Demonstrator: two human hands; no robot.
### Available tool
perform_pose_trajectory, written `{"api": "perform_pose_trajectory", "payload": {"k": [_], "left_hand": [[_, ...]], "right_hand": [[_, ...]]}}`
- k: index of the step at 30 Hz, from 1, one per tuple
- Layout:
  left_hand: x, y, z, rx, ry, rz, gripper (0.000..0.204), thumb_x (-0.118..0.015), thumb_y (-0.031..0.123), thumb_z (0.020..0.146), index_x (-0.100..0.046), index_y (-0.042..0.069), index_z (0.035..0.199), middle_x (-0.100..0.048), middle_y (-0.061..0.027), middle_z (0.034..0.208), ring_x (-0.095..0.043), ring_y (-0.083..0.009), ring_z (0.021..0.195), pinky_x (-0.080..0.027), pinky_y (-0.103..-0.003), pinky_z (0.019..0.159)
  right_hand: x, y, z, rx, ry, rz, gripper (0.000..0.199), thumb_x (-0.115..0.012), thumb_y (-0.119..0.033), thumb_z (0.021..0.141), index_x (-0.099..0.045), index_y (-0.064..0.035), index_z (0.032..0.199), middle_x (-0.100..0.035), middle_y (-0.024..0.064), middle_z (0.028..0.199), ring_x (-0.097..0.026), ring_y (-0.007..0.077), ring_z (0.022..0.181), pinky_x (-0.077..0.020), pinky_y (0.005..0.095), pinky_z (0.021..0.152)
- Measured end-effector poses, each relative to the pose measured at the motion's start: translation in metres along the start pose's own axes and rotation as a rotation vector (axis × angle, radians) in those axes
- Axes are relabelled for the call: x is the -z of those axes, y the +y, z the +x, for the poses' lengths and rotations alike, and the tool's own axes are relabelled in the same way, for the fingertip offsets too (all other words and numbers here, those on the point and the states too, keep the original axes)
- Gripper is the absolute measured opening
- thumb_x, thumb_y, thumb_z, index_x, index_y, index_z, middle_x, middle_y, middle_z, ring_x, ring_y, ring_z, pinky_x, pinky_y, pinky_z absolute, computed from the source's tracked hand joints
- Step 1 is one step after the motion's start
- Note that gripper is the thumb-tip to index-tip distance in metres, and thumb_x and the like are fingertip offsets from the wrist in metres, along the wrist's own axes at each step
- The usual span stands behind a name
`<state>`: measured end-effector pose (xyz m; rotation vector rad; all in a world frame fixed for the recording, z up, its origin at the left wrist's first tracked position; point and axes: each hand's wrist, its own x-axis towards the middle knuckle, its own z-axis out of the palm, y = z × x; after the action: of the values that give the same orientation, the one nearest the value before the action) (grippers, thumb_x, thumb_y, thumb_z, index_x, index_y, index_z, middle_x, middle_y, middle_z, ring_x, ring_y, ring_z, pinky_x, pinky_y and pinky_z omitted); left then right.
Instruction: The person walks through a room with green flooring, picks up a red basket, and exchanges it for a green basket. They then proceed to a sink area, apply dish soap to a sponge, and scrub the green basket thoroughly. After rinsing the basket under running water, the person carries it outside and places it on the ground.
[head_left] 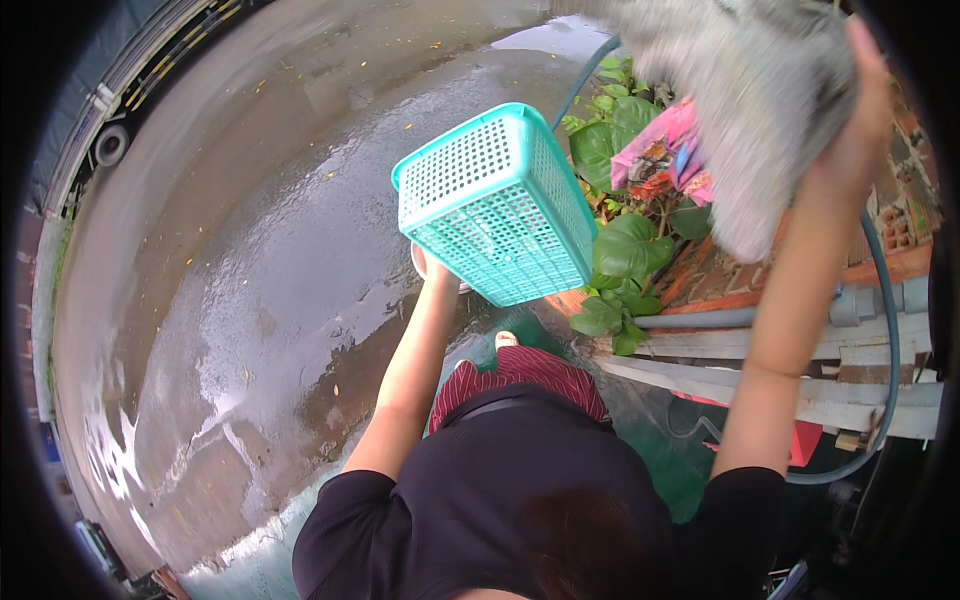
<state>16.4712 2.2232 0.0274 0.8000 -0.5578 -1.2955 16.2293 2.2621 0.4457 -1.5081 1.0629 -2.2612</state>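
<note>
A turquoise perforated plastic basket [500, 200] is tilted in front of me, its pierced base and sides toward me. My left hand [434, 270] grips it at the lower left edge; the fingers are mostly hidden behind it. Raised high on the right, my right hand [850, 150] is closed on a shaggy grey cloth [740, 110], smeared by motion. The cloth hangs over green leaves [635, 245] and a crumpled pink plastic bag [655, 140]. Beside my left hand, the rim of a round pinkish thing [418, 262] shows, mostly covered by the basket.
Wet concrete ground [240, 280] spreads out on the left, with scattered yellow leaves. To the right are brickwork [725, 275], grey pipes [850, 303] and a looping blue-grey hose [888, 330]. A red object [803, 443] lies low at the right. A vehicle wheel [111, 146] shows at the far left.
</note>
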Motion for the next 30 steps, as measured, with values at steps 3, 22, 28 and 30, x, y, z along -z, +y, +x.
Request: {"api": "perform_pose_trajectory", "payload": {"k": [3, 22, 28, 30], "left_hand": [[-0.018, 0.001, -0.008, 0.158, -0.072, -0.228, 0.027, -0.047, 0.023, 0.082, -0.051, 0.003, 0.101, -0.056, -0.0085, 0.088, -0.056, -0.0148, 0.08, -0.049, -0.03, 0.063], [0.008, 0.081, -0.005, -0.244, 0.177, -0.108, 0.027, -0.046, 0.026, 0.082, -0.047, 0.005, 0.1, -0.051, -0.0049, 0.085, -0.053, -0.0156, 0.074, -0.048, -0.029, 0.062], [-0.002, 0.054, -0.044, -0.002, 0.141, -0.287, 0.025, -0.046, 0.026, 0.084, -0.048, 0.005, 0.096, -0.052, -0.0036, 0.081, -0.052, -0.0137, 0.071, -0.045, -0.028, 0.058], [0.004, 0.053, -0.047, 0.036, 0.125, -0.272, 0.024, -0.047, 0.026, 0.083, -0.049, 0.004, 0.092, -0.052, -0.0032, 0.078, -0.052, -0.0137, 0.069, -0.044, -0.028, 0.056]], "right_hand": [[0.002, 0.071, -0.088, -0.109, -0.602, 0.076, 0.03, -0.049, -0.03, 0.081, -0.054, -0.0013, 0.088, -0.054, 0.0037, 0.083, -0.049, 0.0102, 0.071, -0.0376, 0.0224, 0.066], [0.051, 0.185, -0.28, -0.767, -0.293, -0.133, 0.028, -0.05, -0.025, 0.083, -0.052, 0.003, 0.089, -0.057, 0.008, 0.083, -0.053, 0.016, 0.074, -0.0414, 0.0284, 0.07], [0.019, 0.204, -0.206, -0.768, -0.32, -0.249, 0.022, -0.048, -0.018, 0.082, -0.053, 0.0031, 0.084, -0.058, 0.0082, 0.073, -0.051, 0.0128, 0.065, -0.0401, 0.0269, 0.061], [-0.001, 0.184, -0.208, -0.871, -0.27, -0.224, 0.021, -0.048, -0.015, 0.081, -0.054, 0.004, 0.085, -0.058, 0.0079, 0.074, -0.051, 0.012, 0.065, -0.0405, 0.026, 0.061]]}}
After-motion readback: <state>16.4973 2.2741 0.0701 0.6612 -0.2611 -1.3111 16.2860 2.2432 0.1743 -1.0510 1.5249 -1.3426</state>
